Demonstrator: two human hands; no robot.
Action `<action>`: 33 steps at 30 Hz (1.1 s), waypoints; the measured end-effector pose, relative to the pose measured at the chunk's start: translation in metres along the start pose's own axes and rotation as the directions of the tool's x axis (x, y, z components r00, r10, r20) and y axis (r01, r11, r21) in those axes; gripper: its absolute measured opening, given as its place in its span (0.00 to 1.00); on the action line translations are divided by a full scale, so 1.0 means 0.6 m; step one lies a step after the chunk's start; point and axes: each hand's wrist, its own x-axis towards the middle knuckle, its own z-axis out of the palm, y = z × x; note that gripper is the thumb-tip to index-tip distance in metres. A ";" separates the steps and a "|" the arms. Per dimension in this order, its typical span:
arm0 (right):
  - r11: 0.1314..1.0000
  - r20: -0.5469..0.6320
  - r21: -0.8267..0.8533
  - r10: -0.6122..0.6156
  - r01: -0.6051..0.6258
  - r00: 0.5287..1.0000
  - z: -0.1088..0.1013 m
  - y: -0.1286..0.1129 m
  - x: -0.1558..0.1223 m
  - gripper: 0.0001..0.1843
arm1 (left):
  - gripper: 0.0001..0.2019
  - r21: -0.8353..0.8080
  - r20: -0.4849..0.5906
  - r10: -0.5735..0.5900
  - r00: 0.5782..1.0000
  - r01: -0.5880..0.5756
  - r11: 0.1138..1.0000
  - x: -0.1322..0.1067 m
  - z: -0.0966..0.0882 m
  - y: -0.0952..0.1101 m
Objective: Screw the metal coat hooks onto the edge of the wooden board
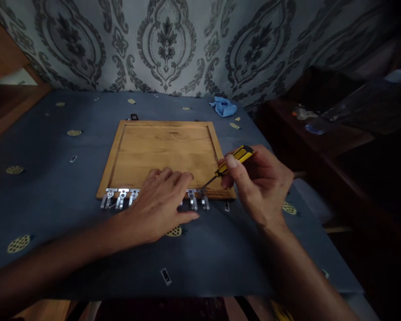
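Observation:
A framed wooden panel (163, 151) lies flat on the table. Along its near edge runs a row of metal hooks (122, 198), partly hidden beneath my left hand (162, 200). That hand rests palm down over the middle of the row, its thumb spread toward me and the fingers bent over the panel's edge. In my right hand (262, 183) is a screwdriver (237, 160) with a yellow and black handle, pinched between thumb and fingers. The shaft slants down to the left, and its tip is at the right end of the hook row, on or very near the metal.
A blue cloth (223, 107) lies crumpled at the table's far right. The table cover (53, 187) is dark blue with pineapple prints. Behind it hangs patterned grey fabric or wallpaper (200, 49). Dark furniture (307, 133) stands to the right, with a wooden piece (10, 107) at left.

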 end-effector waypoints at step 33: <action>0.997 -0.061 -0.066 -0.042 0.038 0.997 0.022 0.020 -0.006 0.12 | 0.22 0.375 -0.003 0.681 0.732 -0.630 0.680 -0.113 0.128 0.068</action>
